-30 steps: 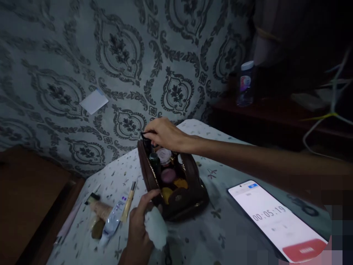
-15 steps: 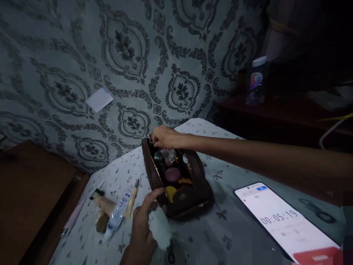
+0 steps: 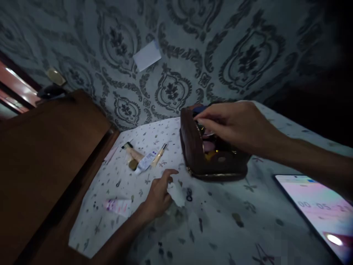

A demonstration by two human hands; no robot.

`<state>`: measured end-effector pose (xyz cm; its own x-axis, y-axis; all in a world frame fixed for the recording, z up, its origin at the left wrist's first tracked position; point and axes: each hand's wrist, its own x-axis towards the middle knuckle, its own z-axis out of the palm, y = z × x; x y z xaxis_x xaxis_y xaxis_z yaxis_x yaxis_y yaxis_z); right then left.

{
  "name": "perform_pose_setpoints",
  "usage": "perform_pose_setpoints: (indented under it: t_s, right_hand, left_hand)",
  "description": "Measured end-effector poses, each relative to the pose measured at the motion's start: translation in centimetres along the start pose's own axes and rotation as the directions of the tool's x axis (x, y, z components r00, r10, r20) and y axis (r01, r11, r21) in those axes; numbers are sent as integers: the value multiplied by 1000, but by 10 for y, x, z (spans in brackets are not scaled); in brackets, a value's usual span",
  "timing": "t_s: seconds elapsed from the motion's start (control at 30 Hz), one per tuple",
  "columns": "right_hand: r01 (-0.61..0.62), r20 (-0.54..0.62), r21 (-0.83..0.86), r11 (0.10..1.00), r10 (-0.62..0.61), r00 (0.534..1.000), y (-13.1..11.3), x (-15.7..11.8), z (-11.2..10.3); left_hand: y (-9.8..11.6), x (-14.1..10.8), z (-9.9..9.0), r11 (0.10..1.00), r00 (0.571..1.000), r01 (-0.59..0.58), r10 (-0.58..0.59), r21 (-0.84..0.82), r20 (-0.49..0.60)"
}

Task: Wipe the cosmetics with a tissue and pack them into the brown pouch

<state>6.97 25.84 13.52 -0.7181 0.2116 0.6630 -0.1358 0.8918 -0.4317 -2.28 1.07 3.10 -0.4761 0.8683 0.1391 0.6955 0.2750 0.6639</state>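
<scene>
A dark brown toiletry bag (image 3: pixel 189 141) stands unzipped on the patterned sheet, with a pink round item (image 3: pixel 209 146) and something yellow (image 3: pixel 210 155) showing inside. My right hand (image 3: pixel 239 125) reaches across its opening, thumb and forefinger pinched at the left zipped edge. The hand covers part of the contents. In front of the bag and to its left is my left hand (image 3: pixel 158 195), holding a crumpled white tissue (image 3: pixel 177 194) with its forefinger stretched out.
Left of the bag lie a white tube (image 3: pixel 145 162), a slim gold tube (image 3: pixel 159 155), a beige tube (image 3: pixel 134 152) and a round brown item (image 3: pixel 133 164). A pink-and-white tube (image 3: pixel 118 207) lies nearer. A phone (image 3: pixel 317 206) showing a timer lies right. Behind is a patterned wall (image 3: pixel 173 90).
The view has swung, so the bag appears farther right. My left hand has moved away from the bag's front edge with the tissue. My right hand stays at the bag's opening.
</scene>
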Motion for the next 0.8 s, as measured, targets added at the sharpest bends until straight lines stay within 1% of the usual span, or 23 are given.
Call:
perform_pose_setpoints:
  t_s: [0.07, 0.1, 0.17, 0.2, 0.27, 0.33, 0.4, 0.43, 0.5, 0.57, 0.63, 0.73, 0.8]
  right_hand:
    - [117, 60, 52, 992, -120, 991, -18, -18, 12]
    - [155, 103, 90, 984, -164, 981, -26, -27, 19]
    - [163, 212, 173, 971, -198, 957, -37, -45, 37]
    - [137, 269, 206, 969, -191, 944, -40, -54, 47]
    - [57, 382, 252, 966, -154, 911, -45, -70, 65]
    - [-41, 476, 282, 958, -103, 873, -49, -85, 82]
    - [-129, 543, 308, 943, -63, 837, -54, -97, 96]
    - [-162, 570, 318, 934, -52, 820, -57, -102, 101]
    - [-204, 605, 326, 923, -37, 796, -65, -109, 111]
    - [-227, 622, 332, 915, -32, 782, -76, -112, 119]
    - [-250, 629, 343, 906, -24, 777, -86, -113, 127]
    - [-306, 632, 359, 882, 11, 775, -100, -111, 138]
    - [-348, 639, 375, 859, 32, 769, -108, -112, 147]
  left_hand:
    - [-12, -17, -4, 990, 999, 17, -21, 139, 27]
    - [-18, -27, -6, 976, 999, 20, -29, 219, 39]
    - [-31, -47, -13, 929, 998, 17, -38, 370, 50]
    - [-38, -58, -18, 904, 998, 14, -39, 428, 48]
    - [-52, -82, -35, 863, 999, 38, -40, 505, -7]
    - [-67, -106, -57, 838, 991, 109, -47, 535, -129]
    - [-84, -128, -79, 831, 961, 195, -55, 521, -272]
    - [-93, -138, -90, 835, 948, 226, -69, 502, -312]
    - [-108, -152, -104, 840, 949, 239, -96, 487, -301]
    - [-119, -159, -110, 825, 963, 233, -122, 515, -240]
    - [-123, -159, -111, 782, 967, 244, -154, 573, -202]
    - [-122, -151, -109, 718, 967, 253, -193, 648, -164]
    - [-119, -143, -107, 718, 971, 236, -202, 654, -129]
